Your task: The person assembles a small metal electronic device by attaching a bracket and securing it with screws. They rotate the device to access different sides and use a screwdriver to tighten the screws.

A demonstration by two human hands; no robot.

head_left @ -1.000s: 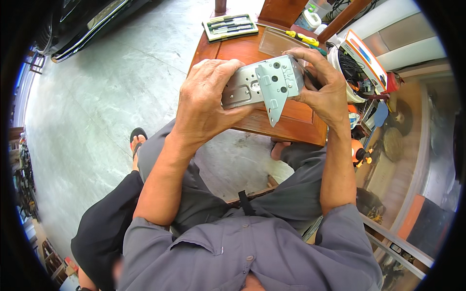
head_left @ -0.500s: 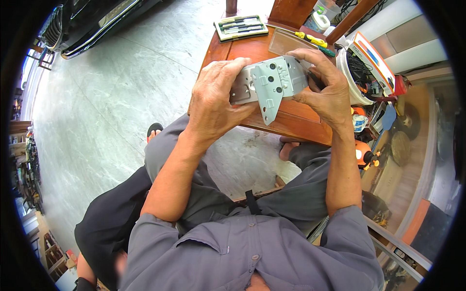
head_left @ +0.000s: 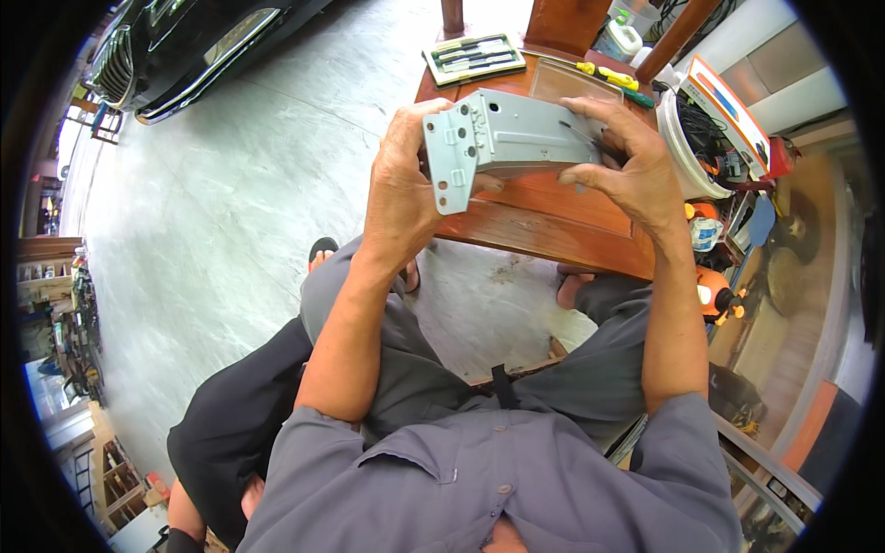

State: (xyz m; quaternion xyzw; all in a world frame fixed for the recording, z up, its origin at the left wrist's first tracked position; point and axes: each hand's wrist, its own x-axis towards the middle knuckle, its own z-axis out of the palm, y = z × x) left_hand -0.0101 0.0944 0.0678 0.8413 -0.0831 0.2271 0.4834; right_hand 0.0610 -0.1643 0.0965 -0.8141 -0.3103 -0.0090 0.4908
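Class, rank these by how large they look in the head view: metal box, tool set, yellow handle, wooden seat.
1. Wooden seat
2. Metal box; held nearer the camera, which enlarges it
3. Tool set
4. Yellow handle

Left hand [head_left: 398, 180]: holds metal box [head_left: 527, 134], flanged end
Right hand [head_left: 643, 164]: grips opposite end
Chair [head_left: 544, 221]: underneath, bearing screwdriver [head_left: 612, 76]

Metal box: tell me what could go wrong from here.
If the left hand or right hand slips, the metal box could drop, perhaps onto the wooden seat. The flat bracket at the box's left end might scratch the bare left hand, which is close beside it.
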